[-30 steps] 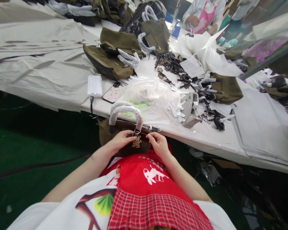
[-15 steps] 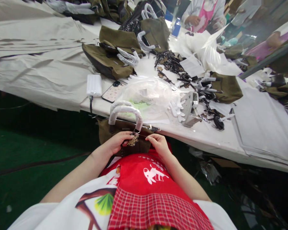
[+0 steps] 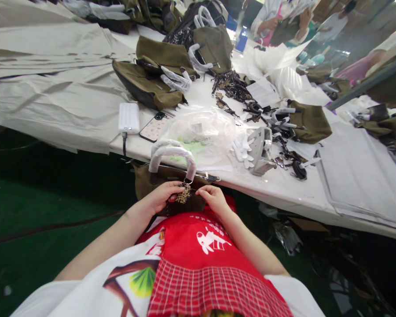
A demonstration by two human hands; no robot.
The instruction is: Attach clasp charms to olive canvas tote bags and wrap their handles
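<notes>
- In the head view, the left hand [image 3: 166, 194] has its fingers closed on a leopard-print charm [image 3: 184, 195], just below the ring of a wrapped handle [image 3: 173, 150].
- The right hand [image 3: 214, 198] pinches what looks like a thin thread [image 3: 194, 190] beside it.
- The olive bag [image 3: 143, 181] sits between the red apron [image 3: 204, 229] and the surface's [image 3: 284, 189] edge.
- Behind lie a phone [image 3: 154, 127] and clear plastic [image 3: 206, 125].
</notes>
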